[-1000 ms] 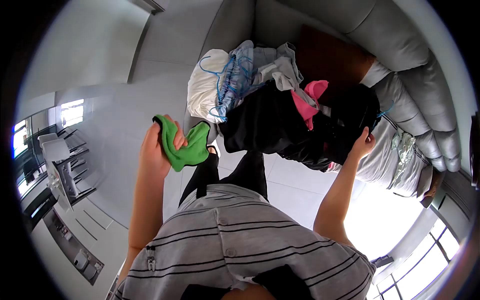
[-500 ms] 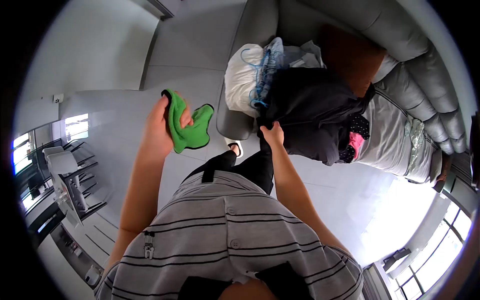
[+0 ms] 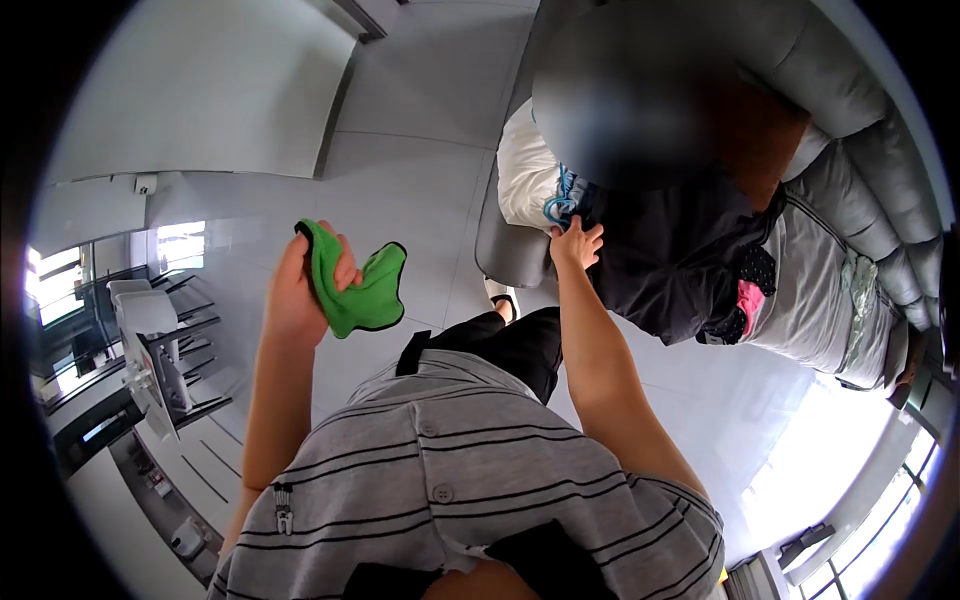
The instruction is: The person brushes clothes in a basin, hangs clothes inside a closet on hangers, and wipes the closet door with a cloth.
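Note:
A green cloth (image 3: 345,285) with dark edging hangs from my left hand (image 3: 300,295), whose fingers are closed round it, in the air at the left. My right hand (image 3: 578,246) reaches to the front of the sofa, its fingers apart, beside a heap of black clothing (image 3: 665,255). Its fingertips are close to some blue hangers (image 3: 562,200); whether they touch is unclear. A puffy white bundle (image 3: 525,175) lies left of the hangers on the sofa seat.
The grey sofa (image 3: 512,255) curves along the right, with a brown cushion (image 3: 765,140) and a pink-and-black item (image 3: 748,300) on it. A round blurred patch hides part of the pile. White chairs (image 3: 150,310) and a table stand at the far left.
My right hand has come off the black clothing and moved up towards the blue hangers, fingers spread. My left hand, still gripping the green cloth, is slightly lower and farther left.

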The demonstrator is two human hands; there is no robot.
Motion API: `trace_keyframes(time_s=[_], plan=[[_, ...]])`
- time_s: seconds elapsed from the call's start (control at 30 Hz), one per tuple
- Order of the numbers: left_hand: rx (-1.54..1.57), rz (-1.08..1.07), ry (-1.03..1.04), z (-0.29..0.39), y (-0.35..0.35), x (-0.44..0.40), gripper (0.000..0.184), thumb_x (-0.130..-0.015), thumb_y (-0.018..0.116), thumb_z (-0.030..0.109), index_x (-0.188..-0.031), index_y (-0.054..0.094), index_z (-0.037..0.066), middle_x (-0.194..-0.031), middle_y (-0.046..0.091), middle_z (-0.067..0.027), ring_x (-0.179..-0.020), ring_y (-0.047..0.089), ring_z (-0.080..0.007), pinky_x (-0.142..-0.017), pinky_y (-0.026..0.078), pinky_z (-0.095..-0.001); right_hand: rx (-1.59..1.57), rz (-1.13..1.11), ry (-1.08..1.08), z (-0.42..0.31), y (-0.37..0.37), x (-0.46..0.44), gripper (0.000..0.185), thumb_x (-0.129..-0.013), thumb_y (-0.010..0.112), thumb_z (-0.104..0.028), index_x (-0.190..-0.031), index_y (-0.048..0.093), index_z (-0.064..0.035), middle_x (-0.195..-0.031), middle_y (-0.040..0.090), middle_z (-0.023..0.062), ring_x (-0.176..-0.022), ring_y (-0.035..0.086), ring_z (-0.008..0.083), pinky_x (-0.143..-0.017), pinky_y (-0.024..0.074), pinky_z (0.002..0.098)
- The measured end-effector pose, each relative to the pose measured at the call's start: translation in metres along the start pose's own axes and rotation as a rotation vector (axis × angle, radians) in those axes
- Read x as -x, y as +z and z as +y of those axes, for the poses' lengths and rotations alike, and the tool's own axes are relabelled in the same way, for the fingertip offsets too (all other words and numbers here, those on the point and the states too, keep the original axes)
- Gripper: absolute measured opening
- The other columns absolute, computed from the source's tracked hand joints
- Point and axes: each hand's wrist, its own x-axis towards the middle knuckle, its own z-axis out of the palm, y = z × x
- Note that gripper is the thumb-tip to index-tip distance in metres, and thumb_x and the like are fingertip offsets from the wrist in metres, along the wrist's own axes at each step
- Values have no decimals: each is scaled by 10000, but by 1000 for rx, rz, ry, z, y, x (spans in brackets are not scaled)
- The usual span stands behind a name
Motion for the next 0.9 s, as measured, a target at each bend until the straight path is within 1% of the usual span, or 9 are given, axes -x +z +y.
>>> trace_keyframes(time_s=[0.1,0.23,0.37,0.43,0.57,0.67,0.77,0.83,0.9], plan=[[-25,-42,-5,-8,10,-6,291,-984,337,350,-846,430,111,-662,412,-31,-622,392,-138,-687,366,-306,-2,-123,8,7,2,-12,580,-737,696,-533,-1178,550,-185,-1315,331,137,-1154,435,364,-863,474,456],[-13,-88,-10,-20,29,-22,289,-982,346,355,-856,435,111,-662,410,-30,-623,393,-136,-689,366,-306,-141,16,-249,45,15,-46,552,-685,733,-563,-858,592,-58,-910,597,164,-1020,518,339,-806,488,409],[43,-120,-20,-26,36,-38,284,-982,340,333,-848,442,105,-659,423,-37,-623,397,-146,-696,377,-314,-580,-179,-157,85,-40,-47,365,-735,775,-344,-748,550,-57,-708,536,59,-679,545,220,-656,435,333],[89,-137,-24,-28,42,-46,281,-984,328,308,-839,446,98,-657,436,-44,-623,401,-154,-700,386,-322,-846,-317,-284,120,-80,-56,308,-715,779,-248,-762,550,-47,-787,551,47,-765,544,178,-690,429,304],[143,-221,-16,-23,42,-62,273,-983,338,309,-845,450,102,-672,443,-42,-635,407,-154,-707,383,-320,-645,-19,-448,144,-249,-35,289,-645,749,-93,-911,644,-52,-960,597,55,-934,544,161,-796,433,266],[143,-242,-11,-26,65,-76,273,-983,341,325,-864,459,110,-672,428,-38,-637,397,-154,-705,377,-323,-486,45,-438,188,-380,-60,307,-721,673,-61,-1023,685,-120,-982,633,58,-955,577,186,-865,429,286],[112,-263,7,-26,79,-83,278,-982,341,344,-890,472,116,-668,412,-33,-637,390,-153,-701,373,-327,-103,425,-246,163,-520,-2,285,-820,609,-88,-1077,668,-195,-1088,649,39,-1067,574,200,-924,423,339],[119,-311,20,-24,88,-87,283,-981,343,347,-912,487,113,-674,417,-32,-642,399,-150,-702,380,-327,178,817,-406,191,-589,-3,251,-901,556,-151,-1125,648,-216,-1143,640,30,-1143,549,206,-980,424,391],[114,-321,28,-22,93,-90,289,-979,344,357,-912,487,114,-675,419,-31,-643,401,-148,-703,382,-326,401,1075,-344,197,-647,13,258,-919,548,-197,-1163,632,-194,-1114,645,23,-1014,607,190,-895,462,364]])
